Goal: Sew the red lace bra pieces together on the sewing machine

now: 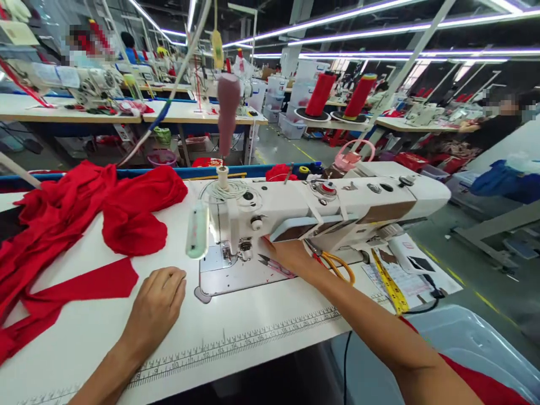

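Observation:
My left hand rests on the white sewing table, its fingers curled in and pressed together; nothing shows in it. Just left of it lies a flat red fabric piece, with a heap of red fabric beyond. My right hand reaches under the arm of the white sewing machine, to the right of the needle area. Its fingertips are hidden behind the machine and a phone-like device strapped there. Beside that wrist are thread snips and orange-handled scissors.
A yellow tape measure lies over papers at the right. Two red thread cones stand behind the machine. A screwdriver-like handle hangs above it. A clear plastic bin sits below the table's right edge. Other sewing stations and people are farther back.

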### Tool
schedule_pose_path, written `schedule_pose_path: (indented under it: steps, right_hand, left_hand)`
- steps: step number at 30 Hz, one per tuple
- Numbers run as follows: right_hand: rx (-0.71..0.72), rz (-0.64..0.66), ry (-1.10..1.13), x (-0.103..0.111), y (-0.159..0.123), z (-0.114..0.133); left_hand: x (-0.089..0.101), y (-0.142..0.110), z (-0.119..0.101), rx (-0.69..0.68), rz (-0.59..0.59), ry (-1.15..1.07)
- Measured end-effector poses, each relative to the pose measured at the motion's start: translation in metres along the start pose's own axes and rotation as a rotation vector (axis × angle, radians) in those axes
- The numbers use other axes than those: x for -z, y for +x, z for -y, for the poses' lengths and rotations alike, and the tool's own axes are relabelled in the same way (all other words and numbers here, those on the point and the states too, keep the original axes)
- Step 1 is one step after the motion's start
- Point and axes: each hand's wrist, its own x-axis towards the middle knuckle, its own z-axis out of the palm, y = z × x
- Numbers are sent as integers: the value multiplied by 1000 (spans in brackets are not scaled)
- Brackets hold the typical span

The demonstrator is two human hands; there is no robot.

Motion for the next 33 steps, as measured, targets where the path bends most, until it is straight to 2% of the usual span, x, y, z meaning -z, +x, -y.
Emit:
schedule_pose_path:
  steps: [3,5,6,8,10,11,13,15,17,23,26,28,30,33]
  right_hand:
    - [150,-125,-23,0,-31,29]
    - [273,-250,-19,-2,-52,49]
    - [370,-385,-16,-4,-60,59]
    - [537,-511,-6,-8,-69,77]
    - [644,-542,-2,-13,-70,93]
    - [672,-534,-2,-14,-69,100]
    - [705,-522,2,-16,-66,109]
    - [704,-469,66,-14,-65,113]
    - [637,-368,213,-10,-65,111]
    - [277,-13,695,-2,-53,94]
    - [30,125,889,-6,-46,92]
    - [-150,186,1028,-10,-44,92]
    - [-269,315,1154,-13,-44,94]
    - [-273,530,1228,-15,-45,96]
  left_hand:
    - [7,0,-5,69,-72,-30]
    - [14,1,-12,187,-73,-171]
    - [18,3,-18,282,-18,-300]
    - [25,9,-31,529,200,-648]
    - [28,18,-45,771,453,-996]
    - [27,22,-51,853,536,-1118]
    - [23,27,-60,932,596,-1229]
    - [18,28,-63,935,591,-1217]
    - [16,28,-62,904,601,-1176]
    - [25,39,-58,727,685,-1063]
    - [25,46,-57,729,690,-1056]
    - [24,48,-54,767,649,-1098]
    - [22,49,-50,828,551,-1189]
    - [20,51,-45,902,427,-1290]
